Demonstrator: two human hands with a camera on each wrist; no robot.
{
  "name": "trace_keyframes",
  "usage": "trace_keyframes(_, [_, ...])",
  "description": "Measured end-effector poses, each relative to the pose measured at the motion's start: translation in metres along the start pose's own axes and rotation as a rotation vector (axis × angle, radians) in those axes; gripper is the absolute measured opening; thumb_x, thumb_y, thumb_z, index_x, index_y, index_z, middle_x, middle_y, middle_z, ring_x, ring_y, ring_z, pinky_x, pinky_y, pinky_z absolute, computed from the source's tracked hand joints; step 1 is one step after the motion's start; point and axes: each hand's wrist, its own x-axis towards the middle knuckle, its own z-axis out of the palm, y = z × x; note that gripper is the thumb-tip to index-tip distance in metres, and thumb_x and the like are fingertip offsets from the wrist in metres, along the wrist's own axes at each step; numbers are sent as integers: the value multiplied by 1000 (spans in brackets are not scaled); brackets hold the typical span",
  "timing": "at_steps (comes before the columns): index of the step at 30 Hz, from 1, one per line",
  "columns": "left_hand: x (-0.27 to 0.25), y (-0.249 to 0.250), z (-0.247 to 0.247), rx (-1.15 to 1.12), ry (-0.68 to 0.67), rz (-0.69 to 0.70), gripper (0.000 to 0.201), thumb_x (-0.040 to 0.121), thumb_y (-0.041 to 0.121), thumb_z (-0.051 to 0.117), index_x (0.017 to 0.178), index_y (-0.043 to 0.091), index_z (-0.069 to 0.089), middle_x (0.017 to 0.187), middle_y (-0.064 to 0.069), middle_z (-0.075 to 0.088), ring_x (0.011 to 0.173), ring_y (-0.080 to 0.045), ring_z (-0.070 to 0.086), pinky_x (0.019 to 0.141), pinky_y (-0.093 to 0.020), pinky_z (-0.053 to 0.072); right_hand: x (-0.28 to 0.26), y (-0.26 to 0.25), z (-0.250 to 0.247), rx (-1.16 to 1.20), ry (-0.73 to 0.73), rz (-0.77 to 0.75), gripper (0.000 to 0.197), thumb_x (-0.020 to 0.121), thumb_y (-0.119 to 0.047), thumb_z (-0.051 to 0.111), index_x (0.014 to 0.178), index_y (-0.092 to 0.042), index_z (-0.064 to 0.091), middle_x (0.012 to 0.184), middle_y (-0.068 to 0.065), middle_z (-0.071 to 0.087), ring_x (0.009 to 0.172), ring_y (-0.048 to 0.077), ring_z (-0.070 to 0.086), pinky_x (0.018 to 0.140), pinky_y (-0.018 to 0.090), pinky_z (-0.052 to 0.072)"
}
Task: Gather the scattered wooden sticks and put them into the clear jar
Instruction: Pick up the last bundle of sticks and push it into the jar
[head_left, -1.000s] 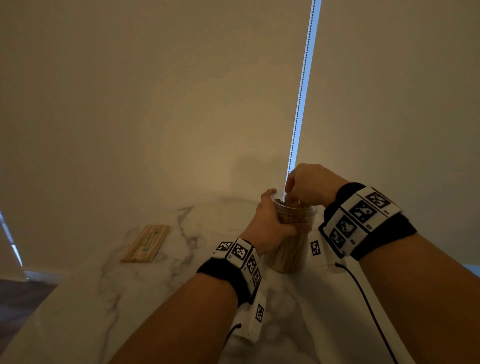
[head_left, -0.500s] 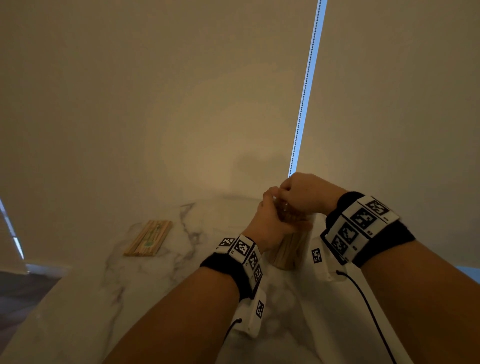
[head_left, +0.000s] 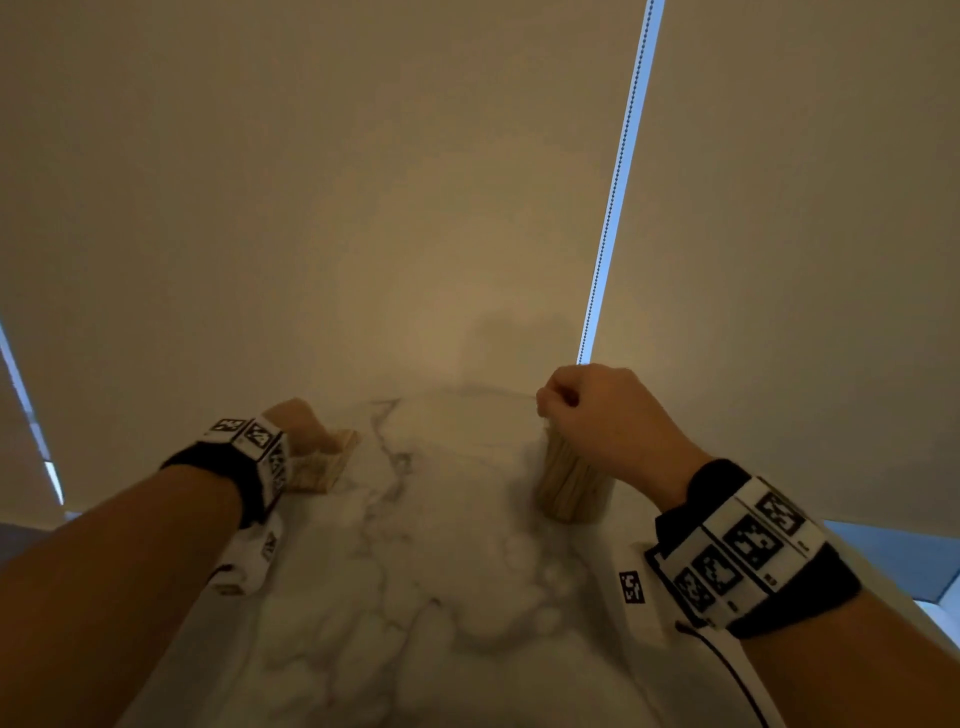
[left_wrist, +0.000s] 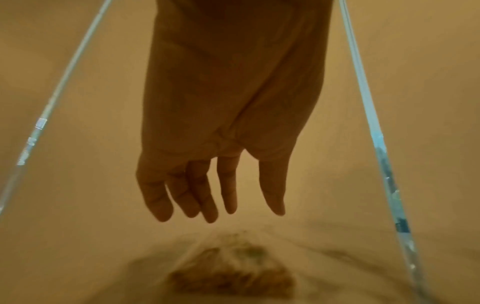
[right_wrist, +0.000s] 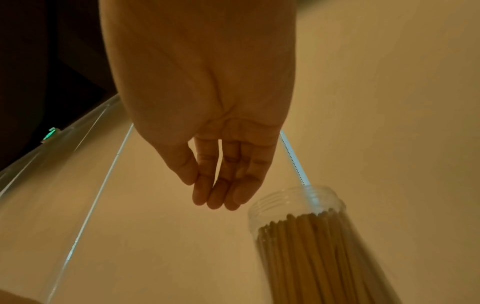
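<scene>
One pile of wooden sticks (head_left: 326, 462) left on the bench (head_left: 441, 571), far left, well apart from the clear jar (right_wrist: 306, 236). Jar stands upright at right, packed nearly to the neck with sticks, no lid seen. Step in hand, as I judge: fetching the last pile. Left hand (left_wrist: 221, 123) is above it, fingers (left_wrist: 155, 197) straight and spread, holding nothing; contact unclear, wrist view blurred. Right hand (right_wrist: 207, 92) is just beside the jar mouth, fingers loosely together, nothing in them.

Next: close left fingers round the whole pile, lift it level, carry to the jar, feed ends-first; jar is full, so a tight fit is likely.

Versus half a second ago: both hands were at the jar, left gripping it; now left has crossed to the pile, right has come off the mouth.
</scene>
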Motion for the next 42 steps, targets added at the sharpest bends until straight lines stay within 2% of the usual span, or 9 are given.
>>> trace_keyframes(3, [-9,-22,4,152,-95,-69,63,74,59,77,105,5,73,112,-10,70,99,-26,63,75,-25,43,-16,-10,12,48,-134,-8,27,95,-33,52,83,-16,69,78,-1,68,79,18,63,75,30,48])
trace_keyframes(6, [-23,-19,11,185,-110,-37,56,74,49,82,107,4,73,104,-9,71,96,-24,65,71,-25,45,-32,-16,23,30,-217,-36,29,96,-35,53,85,-15,70,82,0,70,80,16,63,70,25,43])
trace_keyframes(11, [-44,-1,22,243,-49,68,37,77,27,78,109,10,72,112,-6,72,103,-21,67,84,-30,54,-50,-21,35,-11,-408,-25,31,96,-41,53,91,-15,69,89,1,69,86,18,64,75,28,47])
trace_keyframes(17, [-75,27,34,298,-7,243,33,94,32,57,117,9,66,120,-11,66,108,-25,63,84,-28,48,-62,-23,33,-7,-444,8,31,95,-43,55,95,-17,71,92,-1,71,89,16,64,76,26,47])
trace_keyframes(22, [-83,42,45,307,-96,349,71,90,40,68,151,21,35,146,-8,49,129,-27,50,103,-33,42,-68,-26,25,10,-437,7,30,95,-43,55,95,-18,71,90,-3,70,88,15,63,73,25,45])
trace_keyframes(27, [-96,60,42,472,-38,463,38,90,32,65,125,17,66,123,-9,66,110,-27,62,92,-33,51,-74,-26,16,12,-440,-3,31,95,-44,55,98,-18,71,96,-2,72,91,15,65,82,29,50])
trace_keyframes(30, [-111,65,46,488,19,516,29,94,29,57,107,5,66,112,-14,64,103,-31,62,78,-30,44,-75,-24,14,31,-442,4,29,95,-43,55,98,-18,71,96,-3,72,91,13,66,84,29,51])
trace_keyframes(36, [-132,66,35,67,318,634,19,92,30,59,106,20,67,99,0,69,90,-19,65,78,-32,52,-69,-16,15,145,-396,43,18,91,-38,62,106,-28,63,97,-7,70,87,12,67,82,29,53])
trace_keyframes(42, [-151,88,6,-572,482,590,17,96,26,56,105,25,71,92,9,71,81,-4,66,72,-21,55,-61,-14,19,143,-330,46,57,90,-30,68,143,-29,44,131,1,56,116,15,57,95,28,46])
